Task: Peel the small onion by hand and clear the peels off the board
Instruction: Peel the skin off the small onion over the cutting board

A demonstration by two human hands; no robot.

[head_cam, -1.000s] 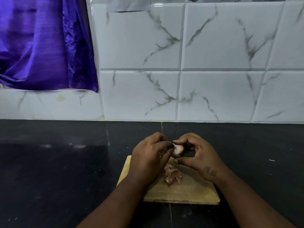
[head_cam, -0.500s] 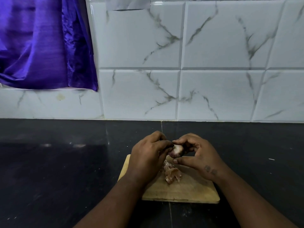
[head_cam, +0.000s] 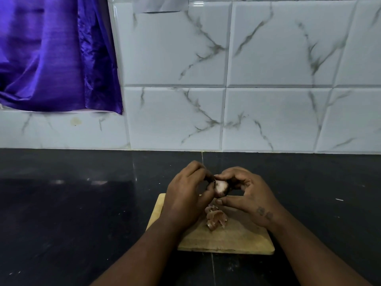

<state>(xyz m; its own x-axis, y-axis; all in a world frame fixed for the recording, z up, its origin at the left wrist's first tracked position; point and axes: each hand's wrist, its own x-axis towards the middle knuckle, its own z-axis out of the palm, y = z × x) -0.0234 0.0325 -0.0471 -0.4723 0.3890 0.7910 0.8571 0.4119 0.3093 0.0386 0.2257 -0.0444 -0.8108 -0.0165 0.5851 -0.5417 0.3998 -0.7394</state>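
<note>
Nearest me, the board [head_cam: 226, 241] lies on the dark bench [head_cam: 82, 213], its near edge bare and a small heap of peels [head_cam: 216, 219] sitting mid-board. Just above the heap, both hands meet over the board's far part. My right hand [head_cam: 249, 198] holds the onion [head_cam: 220, 187] in curled fingers, clear of the wood, with pale flesh showing. My left hand [head_cam: 185, 201] pinches at the onion's left side, seemingly on a dark flap of skin, though I cannot see the fingertips well.

Risks, as I judge them: the onion is small and probably slick, so a hard tug could pop it out of the right hand onto the bench. Thin skin may tear short and leave scraps behind. The peels look light, and a careless sweep could scatter them over the bench instead of clearing them.

Beyond are marbled tiles [head_cam: 268, 79] and a purple cloth [head_cam: 51, 54]. I can read no label anywhere; the small marks on my right wrist are too blurred.
</note>
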